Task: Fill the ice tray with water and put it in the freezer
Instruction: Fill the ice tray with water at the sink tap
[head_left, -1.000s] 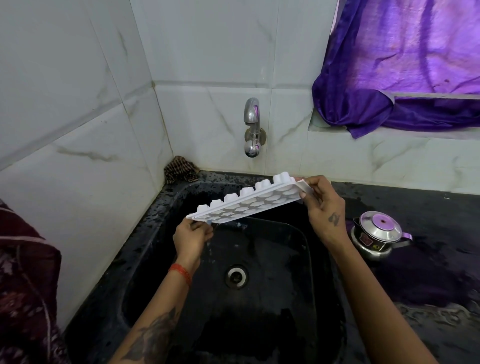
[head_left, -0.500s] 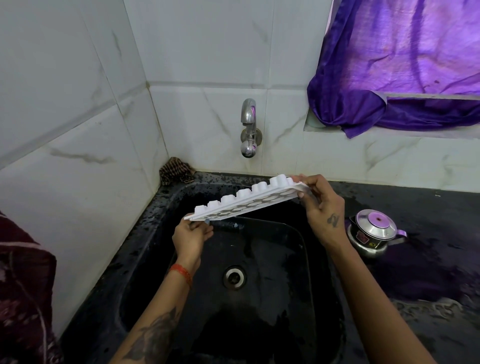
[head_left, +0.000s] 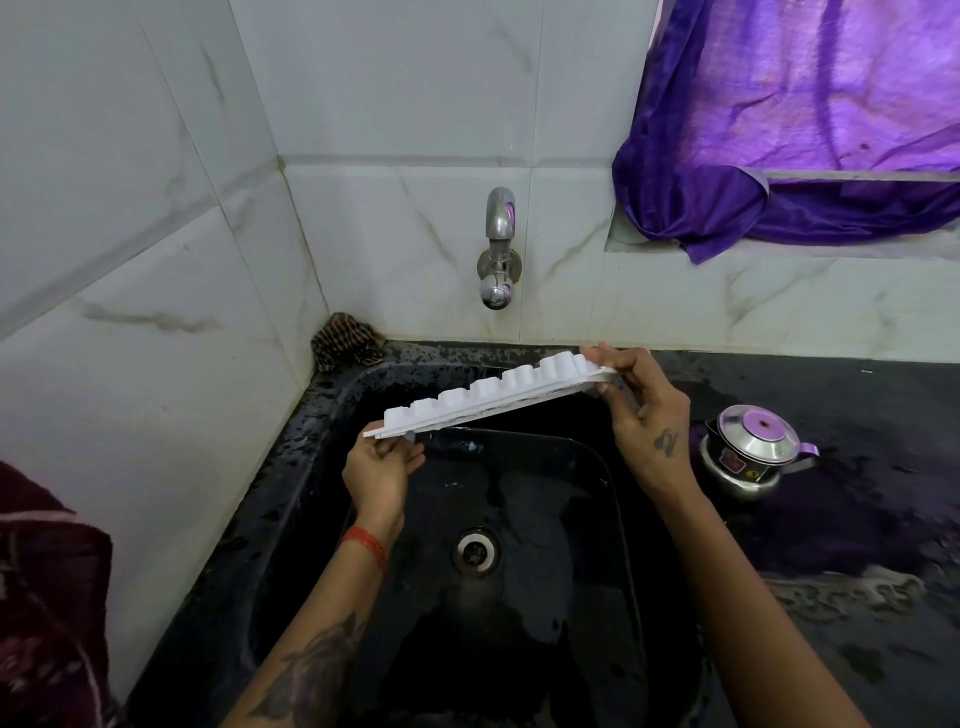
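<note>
A white plastic ice tray (head_left: 483, 395) hangs over the black sink (head_left: 332, 410), turned so the bumps of its cups face up and away from me. Its right end is higher than its left. My left hand (head_left: 382, 467) pinches the low left end from below. The high right end is pinched by my right hand (head_left: 641, 410). A steel tap (head_left: 497, 249) sticks out of the tiled wall behind and above the tray; no water runs from it.
A drain (head_left: 474, 551) lies in the wet sink floor. A small steel pot with a purple-knobbed lid (head_left: 750, 447) stands on the wet black counter at right. A brown rag (head_left: 345, 340) fills the back left corner. Purple cloth (head_left: 779, 130) drapes a ledge.
The tray has tipped further over, so its open side, seen from below a second ago, now faces down and only the cup backs and edge show. Both hands keep their hold.
</note>
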